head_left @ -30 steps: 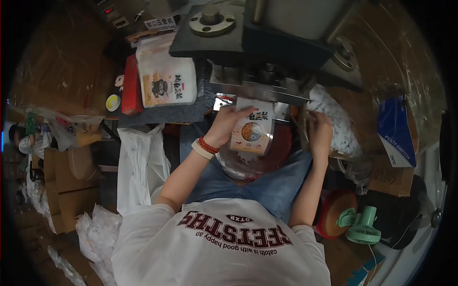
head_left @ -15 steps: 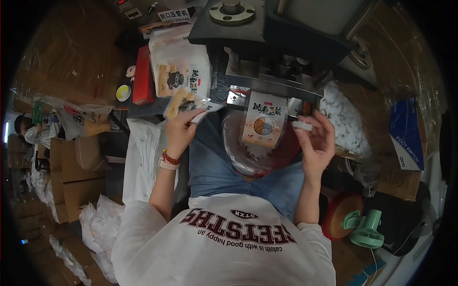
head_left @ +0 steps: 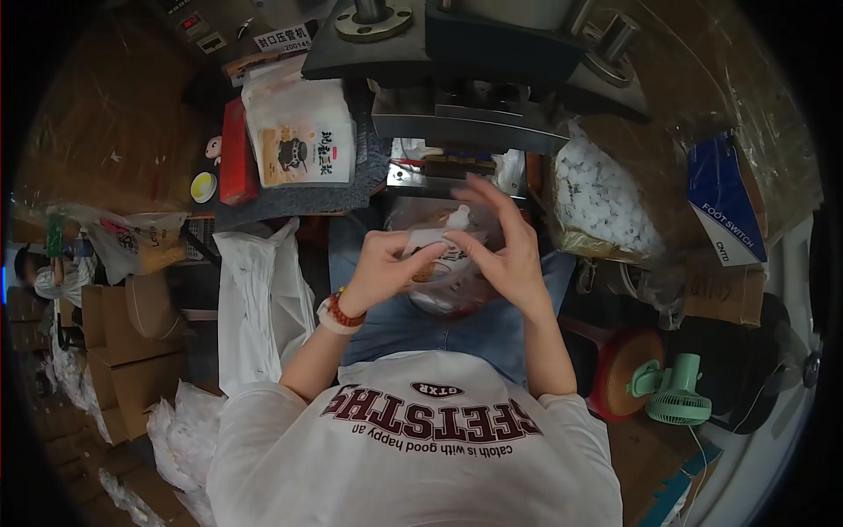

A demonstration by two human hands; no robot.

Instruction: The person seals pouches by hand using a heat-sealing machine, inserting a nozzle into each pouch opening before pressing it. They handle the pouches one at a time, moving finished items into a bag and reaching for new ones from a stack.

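Close together over my lap, my left hand (head_left: 386,270) and my right hand (head_left: 505,263) meet at a printed plastic pouch (head_left: 452,255). The left fingers are closed on its near side, with the thumb across the front. My right thumb presses at its upper edge, while the raised right fingers are blurred by motion. A white spout (head_left: 459,217) shows just beyond the fingertips; I cannot tell whether it sits in this pouch. Underneath is a basin lined with clear plastic (head_left: 439,306), largely hidden by the hands. Beyond them stand the metal jaws of a press machine (head_left: 452,167).
Flat printed pouches (head_left: 303,145) lie stacked beside a red box (head_left: 235,154). At right, a carton of white spouts (head_left: 606,193) stands near a blue foot-switch box (head_left: 724,198). A green fan (head_left: 680,400) is lower right, and white plastic sheeting (head_left: 255,307) hangs left.
Both hands have come together over the basin, the left bringing the pouch and the right from beside the press. The pouch that hung from the jaws is gone from there. The view has shifted.
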